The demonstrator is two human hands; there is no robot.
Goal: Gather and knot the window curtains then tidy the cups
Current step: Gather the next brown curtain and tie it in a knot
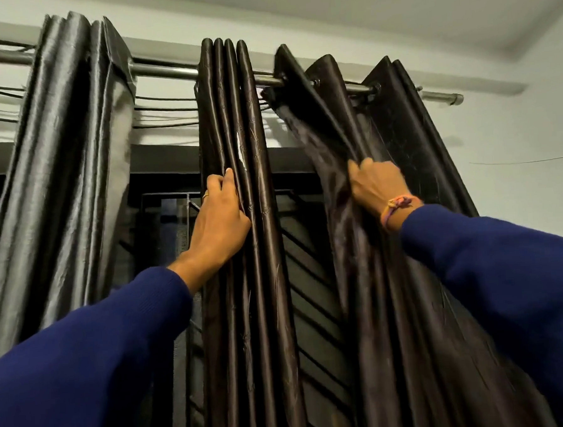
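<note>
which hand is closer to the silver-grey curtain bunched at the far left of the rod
Left. The left hand grips the middle dark curtain, next to the silver-grey curtain. The right hand grips the rightmost dark curtain, farther away.

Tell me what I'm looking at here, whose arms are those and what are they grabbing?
The picture comes from one camera worn on a person's head, so you see what they see as they look up at a window. The two arms in dark blue sleeves are that person's own arms.

The left hand grips the folds of the middle dark brown shiny curtain. The right hand, with a coloured thread band on its wrist, clutches the right-hand dark brown shiny curtain, which looks blurred near the top.

Further left hangs a grey shiny curtain, bunched up, with no hand on it. All three hang from a silver metal rod. Behind them is a dark window with a metal grille. No cups are in view.
</note>
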